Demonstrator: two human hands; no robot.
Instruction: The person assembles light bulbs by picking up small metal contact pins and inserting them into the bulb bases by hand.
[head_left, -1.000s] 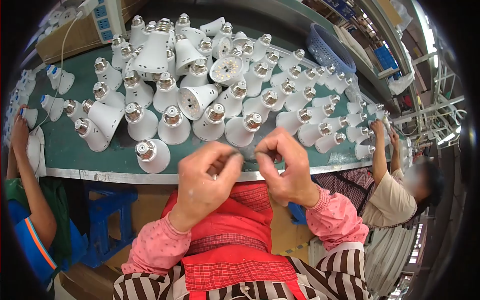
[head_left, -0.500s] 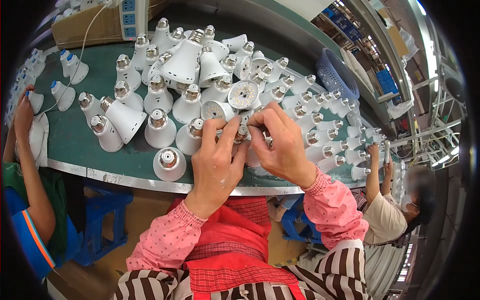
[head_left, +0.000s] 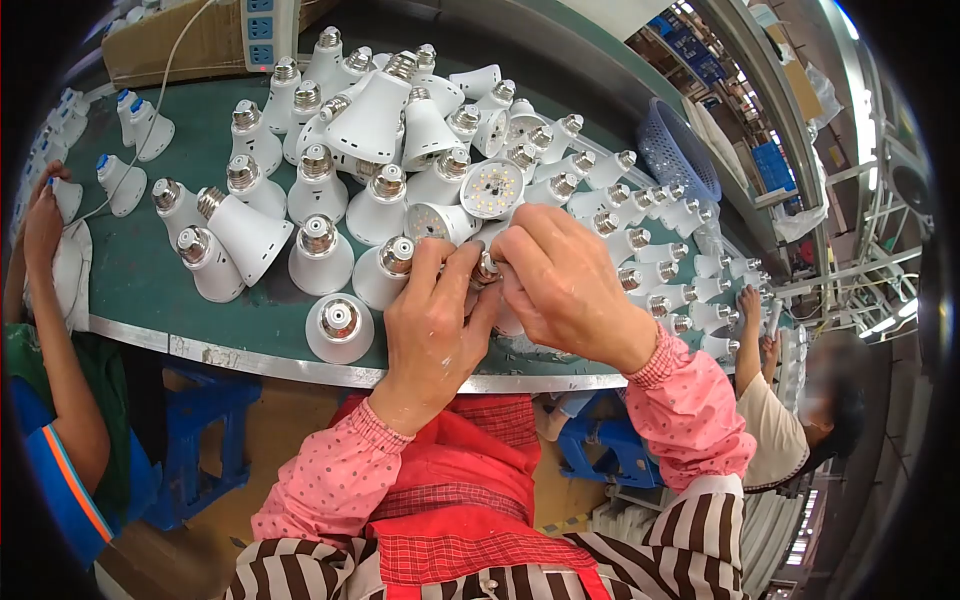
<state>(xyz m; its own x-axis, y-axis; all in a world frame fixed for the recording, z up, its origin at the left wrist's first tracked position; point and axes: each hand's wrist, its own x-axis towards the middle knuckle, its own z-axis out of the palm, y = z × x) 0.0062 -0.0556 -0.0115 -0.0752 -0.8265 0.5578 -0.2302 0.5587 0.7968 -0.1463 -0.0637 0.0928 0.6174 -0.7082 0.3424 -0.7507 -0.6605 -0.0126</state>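
My left hand point(head_left: 435, 325) is closed round the metal screw cap of a light bulb point(head_left: 486, 268) near the table's front edge. Against the top of that cap, my right hand point(head_left: 560, 285) has its fingertips pinched together; what they hold, if anything, is hidden. The fingers cover most of this bulb's white body. Left of my left hand stand a white bulb point(head_left: 340, 328) and another bulb point(head_left: 385, 272), caps up. Just beyond my hands, a bulb point(head_left: 492, 189) lies with its LED board showing, next to a second one point(head_left: 440, 222) lying likewise.
More bulbs are heaped at the back point(head_left: 365, 120), and rows of them point(head_left: 655, 272) stand to the right. A blue basket point(head_left: 678, 150) sits behind. A power strip point(head_left: 260, 35) is at the back left. Co-workers' hands point(head_left: 45, 225) point(head_left: 750, 303) work at both sides.
My right hand has turned a little and come further over the bulb's cap, its wrist shifting right. My left hand keeps its hold. The right co-worker's hands have moved slightly.
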